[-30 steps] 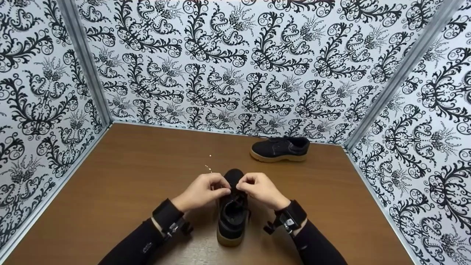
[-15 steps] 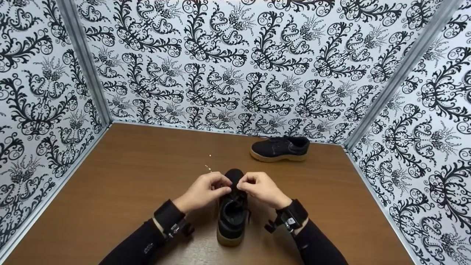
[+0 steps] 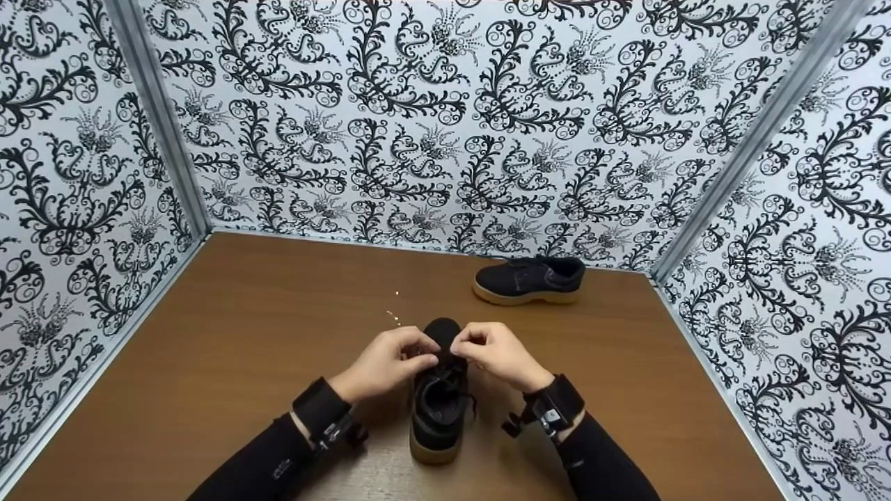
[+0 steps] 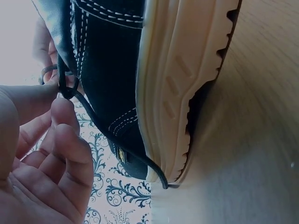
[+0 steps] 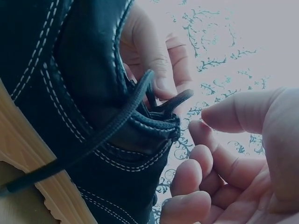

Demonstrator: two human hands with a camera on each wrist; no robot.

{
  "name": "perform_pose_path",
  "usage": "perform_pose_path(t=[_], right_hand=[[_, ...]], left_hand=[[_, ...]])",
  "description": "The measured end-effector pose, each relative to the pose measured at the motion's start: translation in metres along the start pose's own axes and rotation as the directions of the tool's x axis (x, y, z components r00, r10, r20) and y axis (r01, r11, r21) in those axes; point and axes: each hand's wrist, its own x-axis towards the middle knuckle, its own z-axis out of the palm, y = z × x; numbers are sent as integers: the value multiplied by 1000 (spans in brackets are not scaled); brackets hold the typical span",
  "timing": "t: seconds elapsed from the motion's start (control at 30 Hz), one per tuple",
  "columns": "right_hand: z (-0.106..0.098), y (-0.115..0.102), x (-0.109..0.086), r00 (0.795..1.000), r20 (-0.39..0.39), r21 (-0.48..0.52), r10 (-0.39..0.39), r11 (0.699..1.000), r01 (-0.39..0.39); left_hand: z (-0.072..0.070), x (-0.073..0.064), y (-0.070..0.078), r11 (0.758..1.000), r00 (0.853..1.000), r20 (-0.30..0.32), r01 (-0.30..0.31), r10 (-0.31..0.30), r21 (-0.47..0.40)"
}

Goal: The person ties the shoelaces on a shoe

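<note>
A black lace-up shoe (image 3: 437, 435) with white stitching and a tan sole stands before me, toe pointing away. My left hand (image 3: 379, 362) is at its lacing; in the left wrist view the thumb and index finger pinch the dark shoelace (image 4: 89, 106) by a small loop. One lace end trails down the side past the sole. My right hand (image 3: 505, 356) sits on the other side, thumb and index tips together. In the right wrist view these tips are close to a lace loop (image 5: 175, 101), but I cannot make out lace between them.
A second black shoe (image 3: 530, 282) with a tan sole lies side-on at the back right of the brown table (image 3: 278, 292). Small pale specks (image 3: 394, 318) dot the surface left of the near shoe's toe. Patterned walls (image 3: 431, 125) enclose the back and sides.
My right hand has shifted slightly up and to the right, widening the gap between the hands a little. My left hand has hardly moved. Both shoes stay put.
</note>
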Motion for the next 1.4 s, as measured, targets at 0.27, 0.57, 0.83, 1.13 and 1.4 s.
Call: perform_pose_path(t=[0.27, 0.57, 0.83, 1.13, 1.4], right_hand=[[-4, -1, 0, 1000, 6, 0, 16, 1000, -16], [-15, -6, -5, 979, 198, -100, -42, 993, 63], [-12, -19, -9, 946, 317, -265, -64, 952, 153], [-2, -22, -9, 946, 300, -379, -124, 894, 237], [-18, -22, -11, 962, 265, -319, -69, 935, 154]], left_hand=[[1, 0, -2, 999, 999, 1, -53, 53, 12], [3, 1, -3, 995, 994, 12, -104, 104, -5], [1, 0, -2, 996, 995, 32, -89, 89, -16], [1, 0, -2, 995, 994, 57, -88, 90, -37], [0, -1, -5, 987, 986, 88, -134, 142, -86]])
